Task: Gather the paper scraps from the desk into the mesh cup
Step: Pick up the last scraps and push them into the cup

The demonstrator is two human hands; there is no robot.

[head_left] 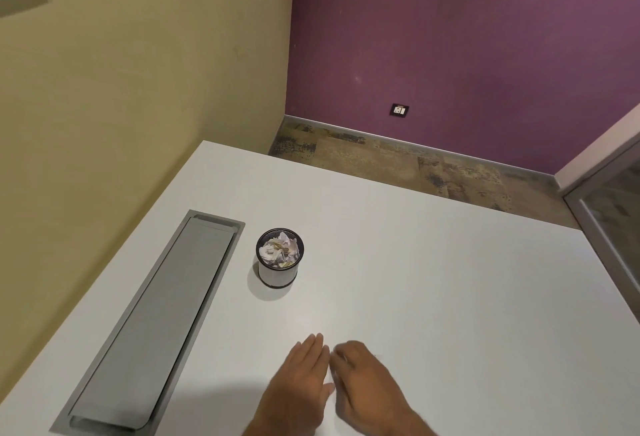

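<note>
A pale yellow painted wall (pixel 121 72) on the left meets a purple painted wall (pixel 467 37) at the far corner, the purple one carrying a small black wall socket (pixel 400 110) low down. A grey skirting strip (pixel 415 146) edges mottled brown carpet tiles (pixel 398 162), and a grey-framed glass partition (pixel 613 221) stands at the right.

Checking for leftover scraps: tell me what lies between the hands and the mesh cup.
Head view: only bare white desk between the hands and the mesh cup.

Left hand (pixel 304 375) flat, fingers straight & together, palm down, right hand (pixel 363 380) just beside, fingers curled downward, both forearms reaching fwd, blurred
</note>
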